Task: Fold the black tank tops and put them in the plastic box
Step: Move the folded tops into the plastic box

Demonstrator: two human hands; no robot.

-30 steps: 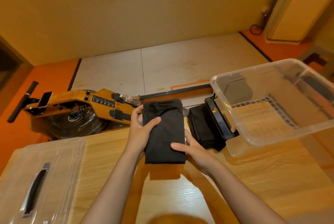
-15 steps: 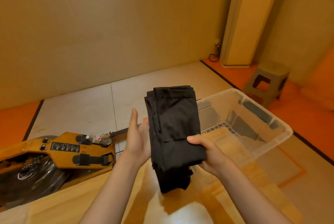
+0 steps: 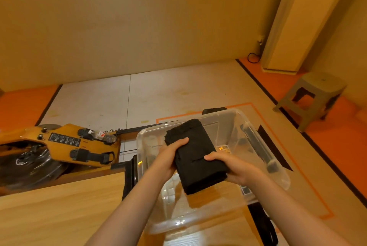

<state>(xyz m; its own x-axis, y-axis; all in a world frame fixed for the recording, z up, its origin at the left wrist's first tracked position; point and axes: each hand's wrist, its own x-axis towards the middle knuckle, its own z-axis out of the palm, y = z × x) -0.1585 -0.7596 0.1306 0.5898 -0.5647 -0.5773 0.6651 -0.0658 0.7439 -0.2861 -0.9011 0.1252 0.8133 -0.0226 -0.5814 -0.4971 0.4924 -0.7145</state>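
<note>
Left hand (image 3: 168,156), right hand (image 3: 236,168) gripping tank tops (image 3: 198,152), over plastic box (image 3: 198,220)

Left hand (image 3: 168,158), right hand (image 3: 236,168) grip folded tank tops (image 3: 195,154) over plastic box (image 3: 264,150).

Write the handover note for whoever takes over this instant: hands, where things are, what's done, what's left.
Left hand: fingers curled over the left edge of the folded black fabric tank-top bundle.
Right hand: grips the bundle's right edge.
Bundle: held over the open clear plastic box, not yet released.
Box: at the right end of the light wooden table.
Done: this bundle is folded.
Left: lower it into the box and let go. Dark shape by the box's left wall may be another top; cannot tell.
</note>
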